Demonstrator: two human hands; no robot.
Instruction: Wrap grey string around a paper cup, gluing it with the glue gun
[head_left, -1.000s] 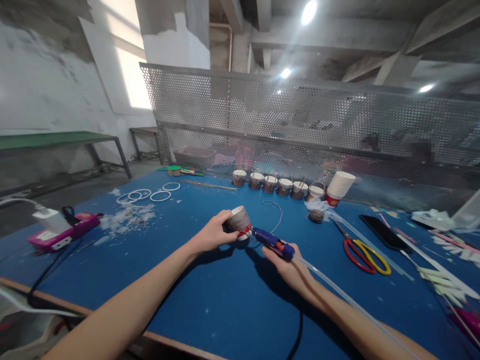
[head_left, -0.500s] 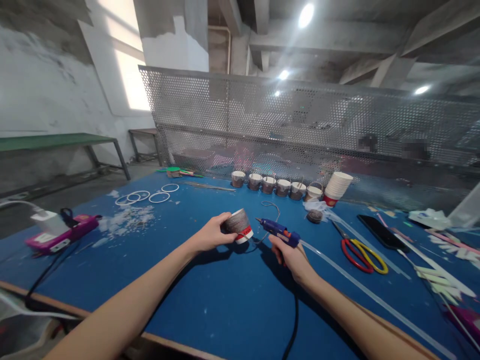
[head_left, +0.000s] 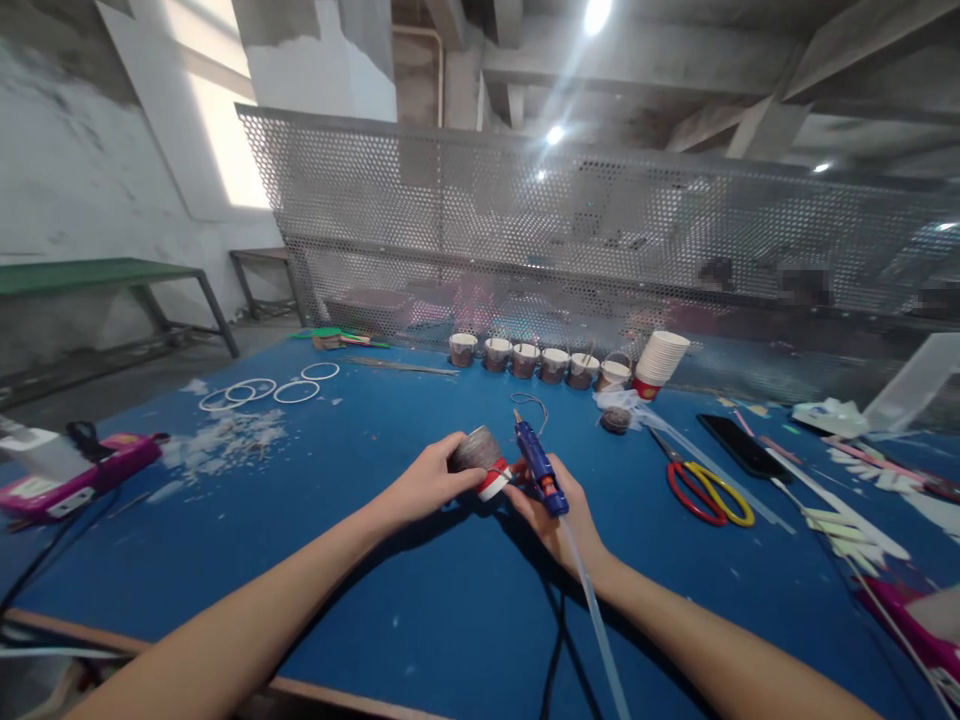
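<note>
My left hand (head_left: 439, 474) holds a paper cup (head_left: 481, 462) tilted on its side, wrapped in grey-brown cord, with a red and white band bare near its rim. In my right hand (head_left: 559, 510) is a blue glue gun (head_left: 538, 468), its nozzle pointing up and away, a long clear glue stick (head_left: 596, 610) trailing from its back. The thumb and a finger of my right hand are at the cup's red band. Behind the gun a loop of thin cord (head_left: 534, 400) lies on the blue table (head_left: 420, 600).
Several wrapped cups (head_left: 526, 360) line the back beside a stack of paper cups (head_left: 661, 362). Scissors (head_left: 709, 492) and a black phone (head_left: 739, 445) lie right. White rings (head_left: 297, 391), scraps (head_left: 240, 440) and a magenta power strip (head_left: 97, 475) are left.
My right hand has moved in to the cup, and the glue gun has swung from pointing left at the cup to pointing up and away. The whole view has shifted slightly.
</note>
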